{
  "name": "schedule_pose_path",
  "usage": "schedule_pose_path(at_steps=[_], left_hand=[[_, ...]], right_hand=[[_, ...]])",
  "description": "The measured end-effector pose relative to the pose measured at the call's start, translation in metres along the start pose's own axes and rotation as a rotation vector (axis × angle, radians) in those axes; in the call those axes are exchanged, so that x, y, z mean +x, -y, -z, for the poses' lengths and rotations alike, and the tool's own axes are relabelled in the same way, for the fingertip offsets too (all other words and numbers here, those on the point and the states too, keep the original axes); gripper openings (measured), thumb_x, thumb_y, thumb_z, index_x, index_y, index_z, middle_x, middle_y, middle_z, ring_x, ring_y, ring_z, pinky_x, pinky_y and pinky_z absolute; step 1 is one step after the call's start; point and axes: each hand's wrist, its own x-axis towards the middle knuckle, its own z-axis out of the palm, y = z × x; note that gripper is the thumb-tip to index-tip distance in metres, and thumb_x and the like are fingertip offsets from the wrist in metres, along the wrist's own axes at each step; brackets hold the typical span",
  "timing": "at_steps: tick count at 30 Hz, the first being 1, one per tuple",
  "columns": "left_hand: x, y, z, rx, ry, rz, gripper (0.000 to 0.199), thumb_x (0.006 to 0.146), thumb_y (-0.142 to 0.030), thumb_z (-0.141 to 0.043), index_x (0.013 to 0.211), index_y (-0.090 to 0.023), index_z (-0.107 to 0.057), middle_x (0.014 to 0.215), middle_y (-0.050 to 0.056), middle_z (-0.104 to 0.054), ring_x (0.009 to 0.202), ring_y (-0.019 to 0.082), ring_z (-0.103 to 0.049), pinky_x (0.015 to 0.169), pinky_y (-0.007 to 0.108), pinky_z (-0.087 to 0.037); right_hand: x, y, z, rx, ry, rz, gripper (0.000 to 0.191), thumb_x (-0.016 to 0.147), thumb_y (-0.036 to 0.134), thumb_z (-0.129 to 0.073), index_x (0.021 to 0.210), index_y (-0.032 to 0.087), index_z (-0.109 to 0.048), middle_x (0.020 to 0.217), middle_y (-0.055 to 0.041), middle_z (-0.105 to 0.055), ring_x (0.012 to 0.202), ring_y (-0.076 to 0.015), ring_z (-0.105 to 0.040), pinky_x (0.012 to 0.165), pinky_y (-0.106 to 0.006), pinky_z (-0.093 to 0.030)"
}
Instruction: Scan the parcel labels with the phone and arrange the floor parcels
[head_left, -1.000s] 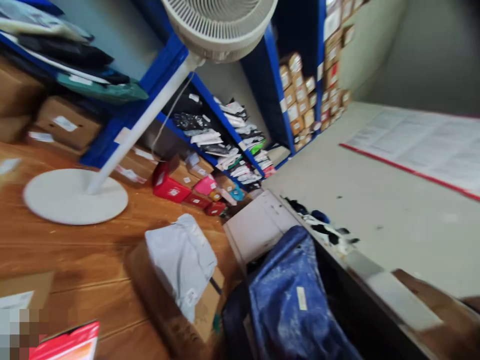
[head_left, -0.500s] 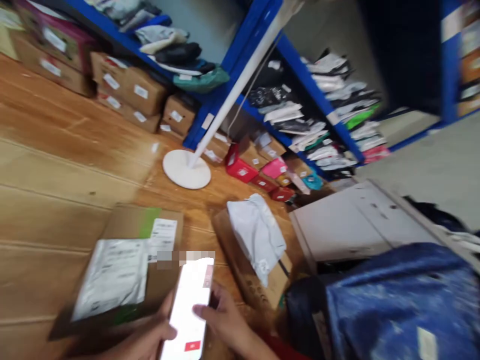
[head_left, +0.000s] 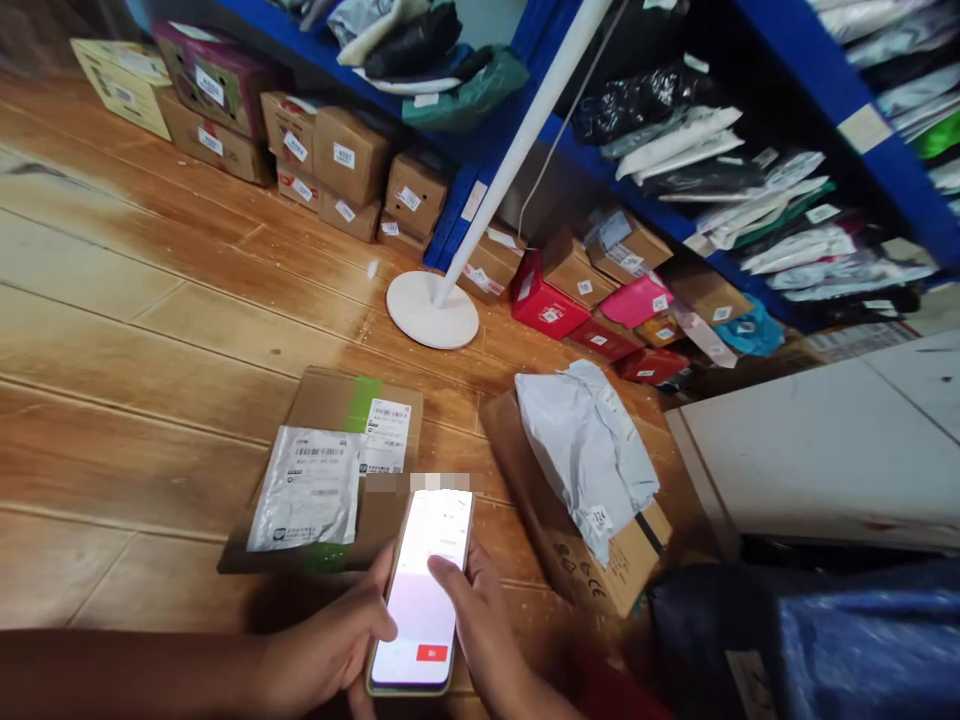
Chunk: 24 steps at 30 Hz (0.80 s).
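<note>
A phone (head_left: 420, 610) with a bright screen and a red button low on it is held upright between both hands. My left hand (head_left: 349, 630) wraps its left edge, thumb at the side of the screen. My right hand (head_left: 476, 610) grips the right edge, its thumb over the upper screen. Beyond the phone, to the left, a flat cardboard box (head_left: 322, 395) with green tape lies on the wooden floor, a silvery labelled packet (head_left: 307, 490) on top. On the right, a pale grey plastic parcel (head_left: 585, 440) rests on another cardboard box (head_left: 630, 570).
A white pole's round base (head_left: 433, 312) stands on the floor ahead. Blue shelves (head_left: 862, 130) hold many bagged parcels, with labelled boxes (head_left: 349, 155) beneath. At right are a white cabinet (head_left: 810, 450) and a blue bag (head_left: 870, 650).
The view has shifted, so floor boxes and shelves appear farther right or larger. Both hands still hold the phone; my right thumb sits higher on its screen.
</note>
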Motion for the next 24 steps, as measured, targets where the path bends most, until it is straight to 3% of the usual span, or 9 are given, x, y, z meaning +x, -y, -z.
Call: schedule_pose_path(at_steps=[7,11,14,19,24], left_hand=[[0.002,-0.001,-0.002,-0.038,-0.021,0.019,0.093,0.067,-0.037,-0.050,0.136,-0.029,0.012,0.100,0.008,-0.062,0.079,0.020,-0.062,0.045,0.021,-0.053],[0.002,-0.001,0.000,-0.084,-0.035,-0.028,0.089,0.070,-0.035,-0.050,0.136,-0.031,0.010,0.107,0.009,-0.060,0.085,0.021,-0.061,0.048,0.022,-0.054],[0.002,-0.002,0.001,-0.105,-0.029,-0.047,0.085,0.071,-0.033,-0.050,0.137,-0.033,0.004,0.114,0.010,-0.057,0.093,0.025,-0.060,0.046,0.021,-0.054],[0.000,-0.007,-0.003,-0.109,-0.032,-0.040,0.087,0.072,-0.032,-0.049,0.137,-0.033,0.008,0.118,0.011,-0.055,0.096,0.026,-0.060,0.048,0.022,-0.055],[0.000,-0.003,0.000,-0.160,-0.023,-0.054,0.092,0.073,-0.030,-0.048,0.136,-0.036,0.018,0.121,0.011,-0.054,0.096,0.027,-0.060,0.047,0.023,-0.055]], right_hand=[[-0.004,-0.003,0.010,0.017,0.095,0.011,0.042,0.061,0.043,-0.069,0.092,0.016,-0.057,0.076,-0.0022,-0.068,0.061,-0.0152,-0.056,0.059,-0.028,-0.043],[-0.009,-0.005,0.024,0.098,0.295,0.005,0.035,0.069,0.035,-0.062,0.102,0.022,-0.061,0.093,-0.0009,-0.070,0.084,-0.0189,-0.061,0.080,-0.031,-0.045],[-0.011,-0.008,0.030,0.105,0.305,-0.012,0.035,0.072,0.034,-0.058,0.106,0.027,-0.062,0.100,0.0007,-0.069,0.093,-0.0198,-0.060,0.090,-0.033,-0.042],[-0.009,-0.013,0.030,0.118,0.303,-0.016,0.034,0.074,0.041,-0.059,0.106,0.030,-0.062,0.099,-0.0003,-0.070,0.090,-0.0221,-0.061,0.086,-0.037,-0.045],[-0.007,-0.014,0.030,0.146,0.348,0.009,0.029,0.076,0.036,-0.057,0.104,0.030,-0.062,0.094,0.0012,-0.070,0.086,-0.0199,-0.062,0.079,-0.034,-0.047]])
